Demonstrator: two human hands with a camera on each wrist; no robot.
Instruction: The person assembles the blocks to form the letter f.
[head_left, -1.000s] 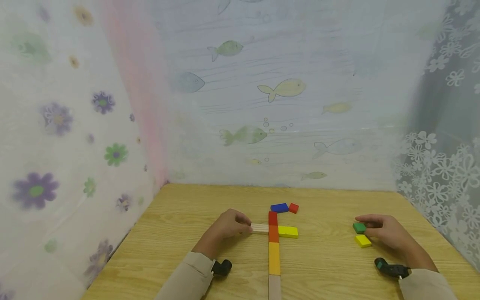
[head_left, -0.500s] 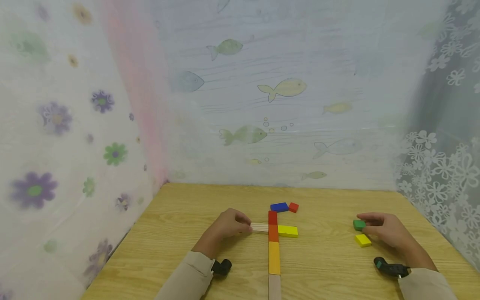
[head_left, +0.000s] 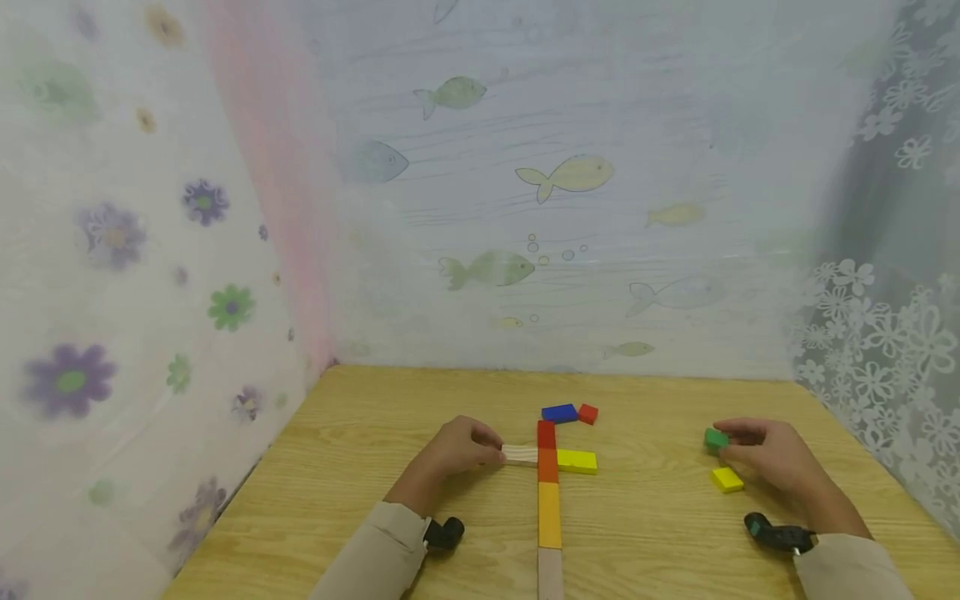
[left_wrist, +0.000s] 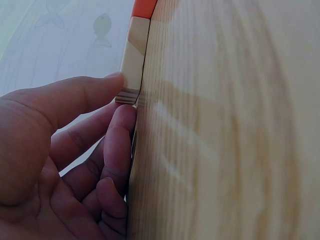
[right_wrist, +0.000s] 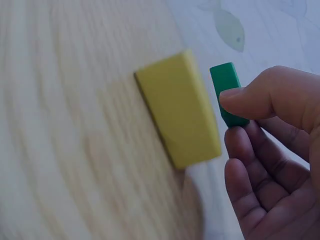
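Observation:
My left hand (head_left: 457, 450) pinches the outer end of a pale striped wooden block (head_left: 520, 454) lying on the table. The block's other end meets a column of blocks, at the orange-red one (head_left: 547, 467); the left wrist view shows my thumb on the end of the wooden block (left_wrist: 134, 50). Over at the right, my right hand (head_left: 772, 454) holds a small green block (head_left: 715, 440) between thumb and fingers. In the right wrist view the green block (right_wrist: 226, 77) is above the table surface. A small yellow block (head_left: 727, 480) lies just nearer, below that hand.
The column also has a dark red block (head_left: 546, 433), an orange block (head_left: 550, 515) and a beige block (head_left: 551, 575). A longer yellow block (head_left: 577, 462) extends from its right side. Behind lie a blue block (head_left: 559, 413) and a small red block (head_left: 588, 414).
My right hand has lifted the green block up and away from the small yellow block beside it. The left hand and the column have stayed in place.

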